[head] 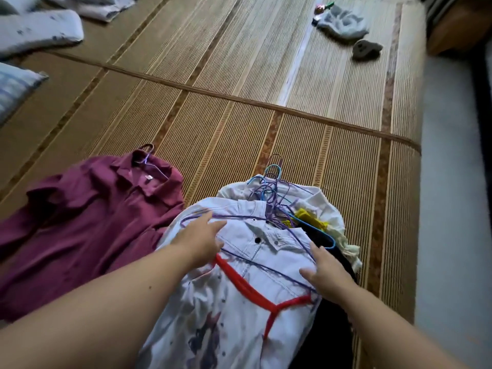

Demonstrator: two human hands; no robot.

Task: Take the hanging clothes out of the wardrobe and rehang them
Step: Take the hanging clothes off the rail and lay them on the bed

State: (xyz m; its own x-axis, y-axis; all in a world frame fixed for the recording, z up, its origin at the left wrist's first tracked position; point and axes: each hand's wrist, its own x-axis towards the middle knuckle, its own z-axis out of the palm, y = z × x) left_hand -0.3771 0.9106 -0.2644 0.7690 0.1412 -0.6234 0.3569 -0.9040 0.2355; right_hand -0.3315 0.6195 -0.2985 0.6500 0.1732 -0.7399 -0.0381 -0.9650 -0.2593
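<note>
A pile of clothes on wire hangers lies on the bamboo mat [239, 62]. On top is a pale denim jacket [255, 251] with a red strap [247, 286] across it. Purple and blue hanger hooks [271, 179] stick out at the pile's far end. Yellow cloth [308, 217] and a black garment [330, 326] show on the right side. My left hand [199, 235] rests on the jacket's left shoulder, fingers spread. My right hand [324, 270] presses on the jacket's right shoulder beside a purple hanger wire. A maroon shirt [87, 222] on a hanger lies flat to the left.
Pillows [37, 30] and a striped cushion [13, 89] lie at the far left. A grey cloth [343, 22] and a small grey object [366, 49] sit at the far right of the mat. A pale floor strip [452, 209] runs along the right.
</note>
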